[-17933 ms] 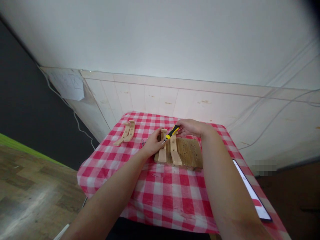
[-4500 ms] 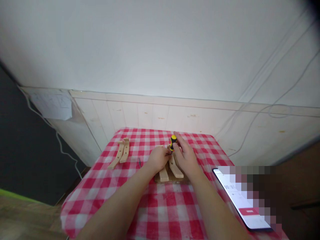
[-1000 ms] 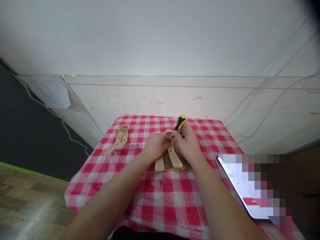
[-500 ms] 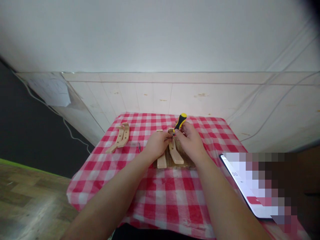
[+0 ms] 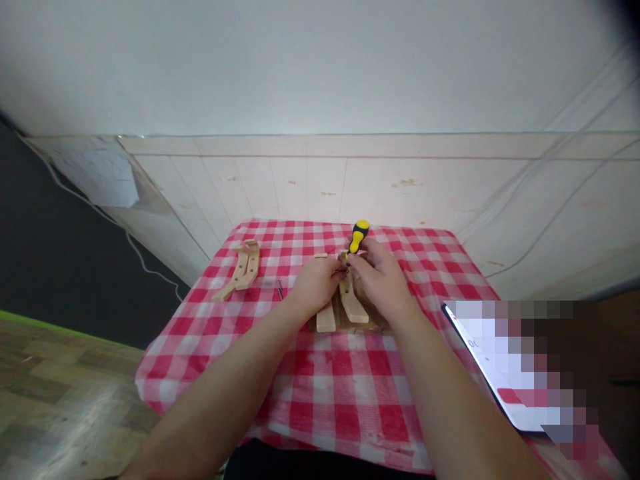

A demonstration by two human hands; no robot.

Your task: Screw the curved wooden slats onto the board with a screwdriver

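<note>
A yellow-and-black screwdriver (image 5: 357, 237) stands nearly upright, its tip down on a curved wooden piece (image 5: 351, 305). My right hand (image 5: 381, 280) is closed round the lower part of the handle. My left hand (image 5: 314, 287) sits just to its left, fingers pinched at the screwdriver's tip; what they pinch is too small to name. A second curved wooden piece (image 5: 326, 318) lies partly under my left hand. Both pieces rest on a darker wooden board (image 5: 377, 323), mostly hidden by my hands.
The table wears a red-and-white checked cloth (image 5: 325, 393). Two more curved wooden pieces (image 5: 241, 268) lie at its far left, and a small dark screw or bit (image 5: 280, 289) between them and my hands. A phone (image 5: 500, 377) lies at the right edge. A pale panelled wall stands behind.
The screwdriver has gone from lying tilted in my right hand to standing almost upright. Over the last second both hands have stayed on the wooden pieces; the view has shifted slightly.
</note>
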